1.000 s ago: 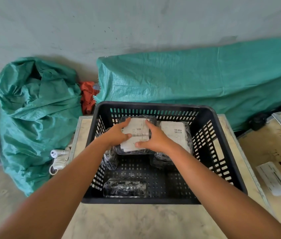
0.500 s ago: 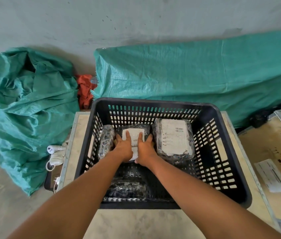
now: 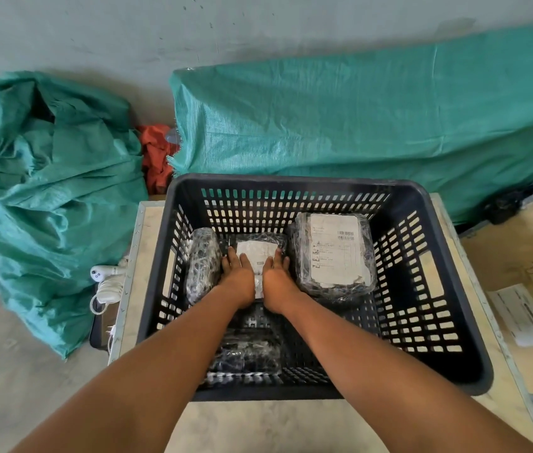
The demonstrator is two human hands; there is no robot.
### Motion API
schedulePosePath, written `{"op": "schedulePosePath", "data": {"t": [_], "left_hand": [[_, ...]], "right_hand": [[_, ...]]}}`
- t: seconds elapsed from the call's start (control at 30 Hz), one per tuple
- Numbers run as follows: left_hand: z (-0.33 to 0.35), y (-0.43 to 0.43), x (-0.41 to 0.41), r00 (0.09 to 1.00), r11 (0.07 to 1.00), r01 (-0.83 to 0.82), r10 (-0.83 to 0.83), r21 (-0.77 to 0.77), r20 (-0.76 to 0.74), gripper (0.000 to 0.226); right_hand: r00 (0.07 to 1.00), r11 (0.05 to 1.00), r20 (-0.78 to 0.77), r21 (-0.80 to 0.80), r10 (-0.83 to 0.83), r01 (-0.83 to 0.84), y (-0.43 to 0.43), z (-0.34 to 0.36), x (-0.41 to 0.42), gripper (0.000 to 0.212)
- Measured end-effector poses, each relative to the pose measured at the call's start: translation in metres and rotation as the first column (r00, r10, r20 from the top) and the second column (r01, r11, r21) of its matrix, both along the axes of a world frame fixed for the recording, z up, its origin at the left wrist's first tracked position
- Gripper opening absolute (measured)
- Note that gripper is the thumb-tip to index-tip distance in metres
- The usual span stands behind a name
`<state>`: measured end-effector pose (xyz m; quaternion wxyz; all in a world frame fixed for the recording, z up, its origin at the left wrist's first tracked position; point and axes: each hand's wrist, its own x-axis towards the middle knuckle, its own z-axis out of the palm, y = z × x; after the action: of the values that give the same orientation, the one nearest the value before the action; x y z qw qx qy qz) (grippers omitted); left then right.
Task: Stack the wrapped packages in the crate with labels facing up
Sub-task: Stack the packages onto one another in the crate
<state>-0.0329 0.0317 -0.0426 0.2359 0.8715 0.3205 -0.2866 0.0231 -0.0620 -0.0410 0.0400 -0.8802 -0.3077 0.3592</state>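
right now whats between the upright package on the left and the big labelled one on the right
In the head view, a smaller package, label up, lies between them, with the left hand and right hand pressed on it.

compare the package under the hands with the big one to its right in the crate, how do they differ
The middle package is smaller than the right package, with a smaller white label. Both hands, the left hand and the right hand, press flat on the middle package, partly hiding its label; the right package is untouched with its label fully showing. Both are wrapped in clear film, label up, inside the black crate.
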Motion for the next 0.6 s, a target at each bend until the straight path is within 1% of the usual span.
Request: {"op": "schedulePosePath", "data": {"t": [0.07, 0.1, 0.17, 0.23, 0.27, 0.3, 0.37, 0.4, 0.43, 0.47, 0.5, 0.53, 0.6], "left_hand": [[0.015, 0.006, 0.001, 1.0, 0.999, 0.026, -0.026, -0.021, 0.003, 0.092], [0.026, 0.009, 0.001, 0.999, 0.999, 0.03, -0.029, -0.038, 0.03, 0.092], [0.054, 0.016, -0.001, 0.99, 0.997, 0.027, -0.016, -0.075, 0.139, 0.09], [0.085, 0.026, -0.01, 0.948, 0.996, 0.015, 0.013, -0.085, 0.319, 0.081], [0.1, 0.032, -0.017, 0.896, 0.997, 0.008, 0.025, -0.074, 0.443, 0.073], [0.115, 0.04, -0.028, 0.816, 0.998, -0.008, 0.038, -0.054, 0.576, 0.063], [0.141, 0.054, -0.053, 0.61, 0.995, -0.093, 0.085, -0.035, 0.788, 0.043], [0.151, 0.061, -0.066, 0.516, 0.989, -0.143, 0.098, -0.027, 0.851, 0.035], [0.157, 0.067, -0.077, 0.446, 0.982, -0.187, 0.086, -0.002, 0.891, 0.03], [0.158, 0.073, -0.087, 0.412, 0.974, -0.222, 0.06, 0.037, 0.909, 0.029], [0.157, 0.076, -0.094, 0.419, 0.966, -0.249, 0.042, 0.07, 0.907, 0.03], [0.154, 0.079, -0.1, 0.463, 0.959, -0.27, 0.053, 0.083, 0.885, 0.034], [0.145, 0.081, -0.11, 0.584, 0.957, -0.285, 0.135, 0.047, 0.8, 0.048]], "right_hand": [[1.0, 0.999, 0.0, 0.038, -0.01, 0.01, -0.001, -0.001, 0.002, 0.093], [1.0, 0.998, 0.002, 0.055, -0.019, 0.019, -0.002, -0.001, 0.003, 0.09], [0.999, 0.997, 0.003, 0.073, -0.033, 0.033, -0.003, -0.002, 0.005, 0.085], [0.997, 0.992, -0.04, 0.107, -0.06, 0.064, -0.005, -0.001, 0.006, 0.082], [0.995, 0.987, -0.071, 0.138, -0.075, 0.084, -0.007, 0.001, 0.006, 0.08], [0.991, 0.979, -0.101, 0.177, -0.087, 0.104, -0.008, 0.004, 0.006, 0.076], [0.983, 0.951, -0.148, 0.273, -0.106, 0.144, -0.007, 0.012, 0.004, 0.068], [0.979, 0.93, -0.17, 0.329, -0.114, 0.165, -0.003, 0.017, 0.002, 0.065], [0.976, 0.906, -0.184, 0.382, -0.118, 0.182, 0.002, 0.024, -0.001, 0.064], [0.975, 0.884, -0.191, 0.427, -0.118, 0.191, 0.009, 0.032, -0.005, 0.064], [0.974, 0.865, -0.196, 0.463, -0.115, 0.195, 0.016, 0.04, -0.011, 0.065], [0.973, 0.847, -0.208, 0.494, -0.103, 0.196, 0.024, 0.047, -0.017, 0.068], [0.968, 0.82, -0.246, 0.545, -0.043, 0.175, 0.035, 0.056, -0.033, 0.077]]}}
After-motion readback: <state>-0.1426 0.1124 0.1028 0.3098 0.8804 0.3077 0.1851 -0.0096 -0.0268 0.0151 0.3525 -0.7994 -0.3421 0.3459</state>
